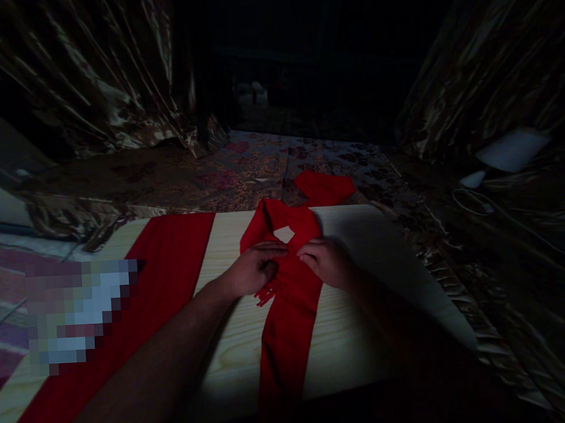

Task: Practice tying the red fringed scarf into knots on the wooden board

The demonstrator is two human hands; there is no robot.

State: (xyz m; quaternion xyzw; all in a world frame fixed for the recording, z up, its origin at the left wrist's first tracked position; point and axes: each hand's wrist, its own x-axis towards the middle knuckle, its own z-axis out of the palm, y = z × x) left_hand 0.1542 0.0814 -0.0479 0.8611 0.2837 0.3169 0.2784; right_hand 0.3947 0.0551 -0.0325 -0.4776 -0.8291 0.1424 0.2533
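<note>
A red scarf (288, 312) with a fringed end lies crossed into a loop in the middle of the wooden table, its long tail running toward me. My left hand (254, 268) is closed on the left side of the crossing, thumb and fingers on the fabric, with the fringe just below it. On the right side of the crossing, my right hand (330, 262) pinches the scarf with bent fingers. Pale tabletop shows through the loop above both hands. Fabric under the fingers is partly hidden.
A wide red cloth strip (172, 268) lies along the left of the table (242, 340), with a blurred-out patch beside it. More red fabric (326, 187) is beyond the far edge. A white lamp-like object (513, 152) with a cord stands right; patterned curtains (100, 76) hang behind.
</note>
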